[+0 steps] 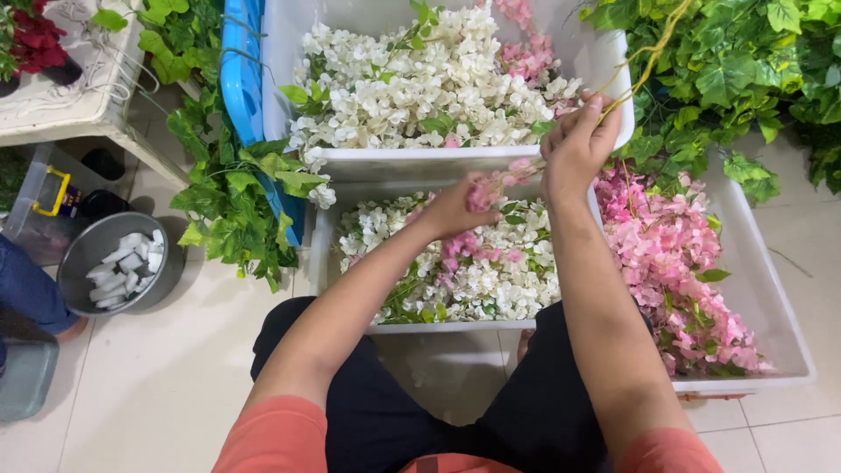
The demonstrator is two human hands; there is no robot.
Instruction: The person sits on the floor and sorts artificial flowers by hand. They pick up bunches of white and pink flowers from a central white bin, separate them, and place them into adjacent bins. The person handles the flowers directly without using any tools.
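Between two hands (451,210) (574,144), one pink sprig (504,180)

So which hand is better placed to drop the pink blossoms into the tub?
Probably the left hand: it grips the pink blossoms directly over the near white tub. The right hand pinches the thin stem higher up, by the far tub's rim.

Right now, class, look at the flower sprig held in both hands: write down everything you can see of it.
The flower sprig is a thin yellowish-green stem carrying small pink blossoms, artificial-looking. It slants above the white bins. The right hand pinches the bare upper stem, which curves on toward the green foliage. The left hand closes on its blossoming lower end. Finer detail is blurred.
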